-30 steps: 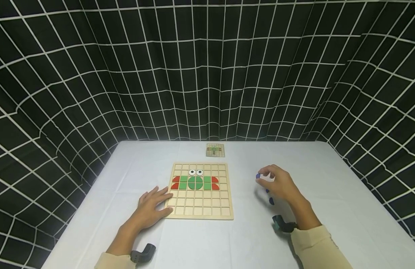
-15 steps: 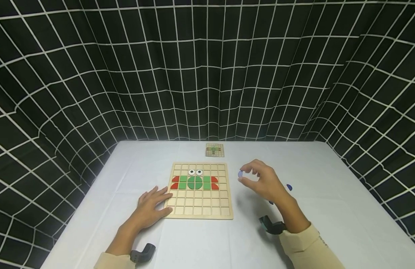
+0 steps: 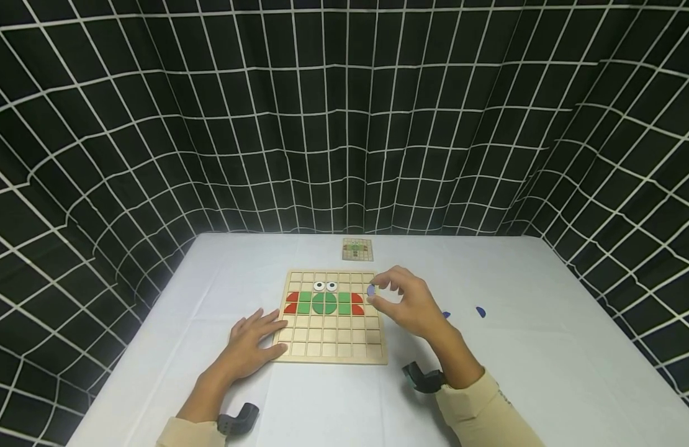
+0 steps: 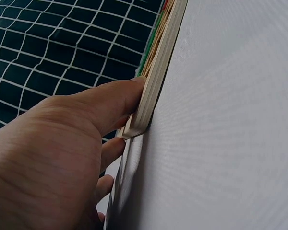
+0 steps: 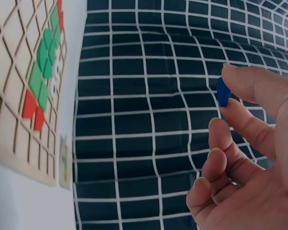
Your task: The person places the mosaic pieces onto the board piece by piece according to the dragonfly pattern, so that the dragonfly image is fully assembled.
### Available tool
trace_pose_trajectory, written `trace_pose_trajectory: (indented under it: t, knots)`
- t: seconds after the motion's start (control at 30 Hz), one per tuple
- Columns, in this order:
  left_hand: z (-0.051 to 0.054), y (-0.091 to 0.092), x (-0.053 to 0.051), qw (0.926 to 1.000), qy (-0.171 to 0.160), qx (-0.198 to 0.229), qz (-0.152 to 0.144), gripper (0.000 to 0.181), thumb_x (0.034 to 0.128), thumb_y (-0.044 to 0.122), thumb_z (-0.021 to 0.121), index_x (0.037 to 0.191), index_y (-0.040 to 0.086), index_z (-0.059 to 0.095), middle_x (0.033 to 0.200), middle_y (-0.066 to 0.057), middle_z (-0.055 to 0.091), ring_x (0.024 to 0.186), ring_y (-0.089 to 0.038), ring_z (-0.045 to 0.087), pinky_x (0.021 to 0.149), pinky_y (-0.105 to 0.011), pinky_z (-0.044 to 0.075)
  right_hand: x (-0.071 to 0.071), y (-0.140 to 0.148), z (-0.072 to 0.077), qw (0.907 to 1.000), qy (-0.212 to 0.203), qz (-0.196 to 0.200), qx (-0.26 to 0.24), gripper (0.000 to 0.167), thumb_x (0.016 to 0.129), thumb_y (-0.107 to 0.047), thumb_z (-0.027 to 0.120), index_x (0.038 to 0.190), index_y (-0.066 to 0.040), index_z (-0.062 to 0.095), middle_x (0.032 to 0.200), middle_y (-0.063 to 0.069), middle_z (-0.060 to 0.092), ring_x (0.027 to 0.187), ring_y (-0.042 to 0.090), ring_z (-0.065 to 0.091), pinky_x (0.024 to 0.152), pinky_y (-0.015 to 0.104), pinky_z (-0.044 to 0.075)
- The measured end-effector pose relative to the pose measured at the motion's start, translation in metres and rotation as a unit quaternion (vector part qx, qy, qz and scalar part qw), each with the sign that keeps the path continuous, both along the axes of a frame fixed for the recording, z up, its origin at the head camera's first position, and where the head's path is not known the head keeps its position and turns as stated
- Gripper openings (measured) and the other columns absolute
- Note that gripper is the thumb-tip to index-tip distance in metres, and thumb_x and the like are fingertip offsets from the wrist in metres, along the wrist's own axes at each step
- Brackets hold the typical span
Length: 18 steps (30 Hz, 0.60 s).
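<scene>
A wooden grid board (image 3: 328, 354) lies on the table, bearing green, red and eye-printed pieces. My left hand (image 3: 249, 347) rests at its left edge with fingers spread, thumb and index fingertips on the rim. In the left wrist view, the thumb touches the layered edge of the board (image 4: 156, 81). Raised above the board's right edge, my right hand (image 3: 408, 304) pinches a small blue game piece (image 5: 223, 92) between thumb and index finger. The other fingers of this hand are loosely bent. Two blue rounded pieces (image 3: 481, 311) lie on the table to the right, one partly hidden by the forearm.
A small picture card (image 3: 357, 249) with a similar coloured figure lies behind the board. The white-covered table (image 3: 523, 267) backs onto dark curtains (image 3: 367, 155) with a white grid. Each wrist wears a dark camera mount (image 3: 423, 377).
My right hand has moved left with the blue piece, from beside the loose blue pieces to over the board's right edge. The left hand stays at the board's left edge.
</scene>
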<state>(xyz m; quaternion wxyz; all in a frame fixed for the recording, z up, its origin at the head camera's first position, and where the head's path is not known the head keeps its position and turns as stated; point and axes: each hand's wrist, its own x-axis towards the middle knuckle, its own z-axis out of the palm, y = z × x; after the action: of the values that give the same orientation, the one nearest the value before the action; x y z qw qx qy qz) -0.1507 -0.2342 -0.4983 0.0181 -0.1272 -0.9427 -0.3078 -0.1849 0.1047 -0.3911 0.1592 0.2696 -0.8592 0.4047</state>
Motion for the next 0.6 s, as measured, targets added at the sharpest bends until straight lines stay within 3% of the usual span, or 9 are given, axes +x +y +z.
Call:
trace_pose_trajectory:
  t: [0.33, 0.6]
  knots:
    - [0.000, 0.000, -0.001, 1.0000, 0.000, 0.001, -0.004, 0.052, 0.0839, 0.037, 0.074, 0.131, 0.018, 0.062, 0.147, -0.005, 0.043, 0.142, -0.034, 0.020, 0.112, -0.055, 0.002, -0.002, -0.029, -0.013, 0.9993, -0.023, 0.009, -0.027, 0.023, 0.079, -0.013, 0.080, 0.100, -0.012, 0.070, 0.093, 0.004, 0.065, 0.088, 0.020, 0.056, 0.074, 0.048, 0.050]
    - [0.000, 0.000, 0.000, 1.0000, -0.002, -0.001, 0.001, 0.052, 0.0837, 0.038, 0.074, 0.130, 0.018, 0.063, 0.147, -0.005, 0.043, 0.142, -0.034, 0.020, 0.112, -0.055, 0.003, -0.006, -0.048, -0.029, 0.9969, -0.058, 0.004, -0.054, 0.023, 0.080, -0.010, 0.078, 0.102, -0.009, 0.071, 0.096, -0.005, 0.064, 0.089, 0.029, 0.056, 0.072, 0.049, 0.051]
